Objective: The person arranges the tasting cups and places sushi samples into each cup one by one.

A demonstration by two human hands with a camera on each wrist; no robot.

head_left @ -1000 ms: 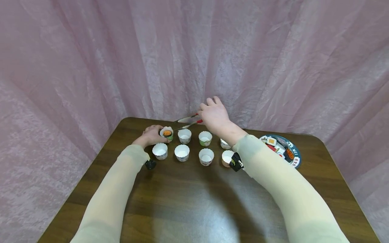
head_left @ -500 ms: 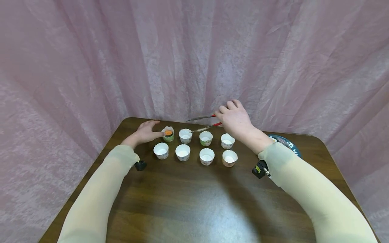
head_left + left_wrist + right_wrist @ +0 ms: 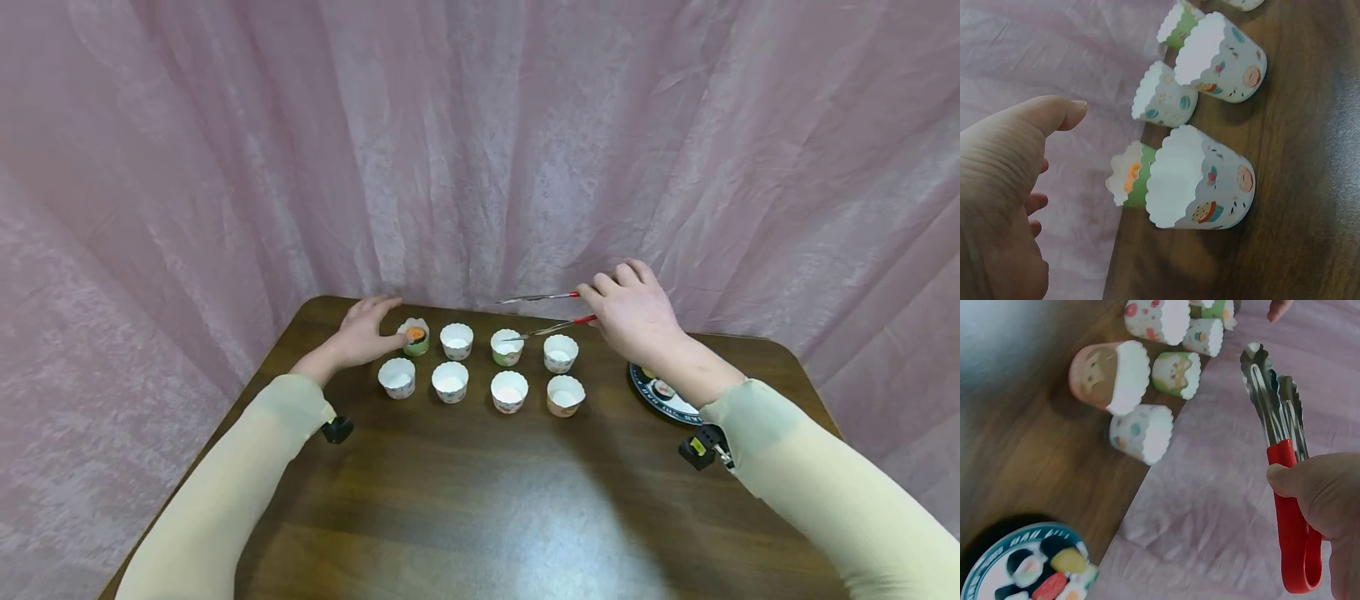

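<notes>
My right hand [image 3: 637, 312] grips food tongs [image 3: 1291, 531] by their red handles, high at the back of the table. The tongs' metal arms are spread and hold nothing; in the head view they pass over the back-row cups. At the back left, a green paper baking cup [image 3: 417, 346] contains an orange-topped sushi piece [image 3: 415, 334] with a dark side. My left hand [image 3: 358, 335] hovers left of this cup, thumb stretched toward its rim and fingers loosely extended, holding nothing. In the left wrist view, the thumb is apart from the cups.
Two rows of scalloped paper cups stand on the wooden table [image 3: 420, 500], including a white one [image 3: 456, 343] and a peach one [image 3: 565, 398]. A blue-rimmed plate [image 3: 1022, 534] with several sushi pieces lies at right, partly behind my right forearm. A pink curtain [image 3: 465, 150] hangs behind.
My right hand has carried the spread tongs rightward, away from the green cup. My left hand has let go of that cup and shifted left. The orange-topped piece stays inside.
</notes>
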